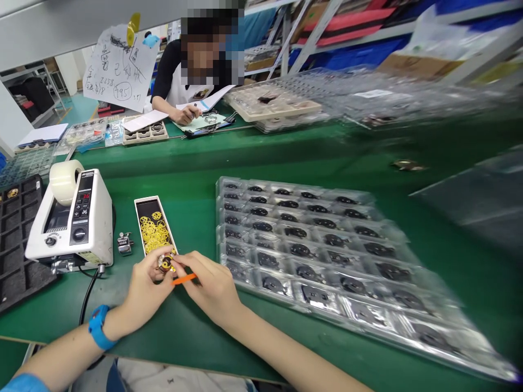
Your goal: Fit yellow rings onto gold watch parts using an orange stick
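Between the fingers of my left hand [144,283] is a small round metal part [166,263] with a yellow and dark face. My right hand [212,288] pinches an orange stick-like tool [184,279], its fingertips close against the round part. Exactly where the tool's tip touches is hidden by the fingers. Just beyond both hands lies a white-rimmed narrow box [136,220] with many thin yellow rings [154,234] heaped in it. A blue band [98,328] circles my left wrist.
A white tape dispenser [104,207] and a small metal counter [125,244] stand left, beside a black compartment tray [24,261]. Clear trays [300,231] of dark parts cover the right. Across the green bench [183,163], a person [167,81] writes on a clipboard.
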### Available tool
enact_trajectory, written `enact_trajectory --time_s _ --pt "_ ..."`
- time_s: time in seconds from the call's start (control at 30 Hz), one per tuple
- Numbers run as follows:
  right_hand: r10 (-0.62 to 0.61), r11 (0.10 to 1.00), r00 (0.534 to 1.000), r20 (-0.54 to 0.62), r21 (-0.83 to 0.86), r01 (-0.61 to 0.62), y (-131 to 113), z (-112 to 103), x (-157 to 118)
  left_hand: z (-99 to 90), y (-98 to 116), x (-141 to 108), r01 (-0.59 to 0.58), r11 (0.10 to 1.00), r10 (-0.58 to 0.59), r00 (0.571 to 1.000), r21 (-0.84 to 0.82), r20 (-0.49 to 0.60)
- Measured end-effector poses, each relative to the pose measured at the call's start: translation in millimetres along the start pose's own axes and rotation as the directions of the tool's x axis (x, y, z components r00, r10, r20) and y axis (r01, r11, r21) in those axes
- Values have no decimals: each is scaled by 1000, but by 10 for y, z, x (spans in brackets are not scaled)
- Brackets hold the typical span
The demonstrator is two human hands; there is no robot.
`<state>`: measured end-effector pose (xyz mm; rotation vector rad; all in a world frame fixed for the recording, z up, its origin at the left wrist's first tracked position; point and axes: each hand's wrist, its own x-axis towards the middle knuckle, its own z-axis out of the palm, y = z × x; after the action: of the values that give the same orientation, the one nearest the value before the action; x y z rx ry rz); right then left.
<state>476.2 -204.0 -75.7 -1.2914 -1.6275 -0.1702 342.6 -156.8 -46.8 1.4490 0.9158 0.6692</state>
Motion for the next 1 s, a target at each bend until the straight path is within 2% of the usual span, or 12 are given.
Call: enact_trajectory --time_s 0.23,0.43,0.57,0.67,0.8,0.9,1.0 --pt "115 992 993 19 53 -116 2 -7 19 3 -102 -60 -156 960 147 988 233 55" --pt "214 960 974 78 168 -224 37 2 39 7 -70 -54 -187 938 161 981 292 112" --pt "275 882 943 187 342 -324 8 -53 70 -34 -46 13 -147 932 133 989 332 63" --pt "382 751 886 264 469 -464 -10 -92 107 -92 -41 73 -154 933 170 985 326 -22" --pt "557 590 731 393 432 -682 47 -70 142 -164 -21 139 -186 957 223 963 222 -154" --pt "561 587 653 508 312 -747 100 -33 143 -190 22 175 -159 987 156 969 -3 -191" --pt "575 585 619 535 260 -768 117 -19 128 -192 73 195 -102 972 75 988 -210 -133"
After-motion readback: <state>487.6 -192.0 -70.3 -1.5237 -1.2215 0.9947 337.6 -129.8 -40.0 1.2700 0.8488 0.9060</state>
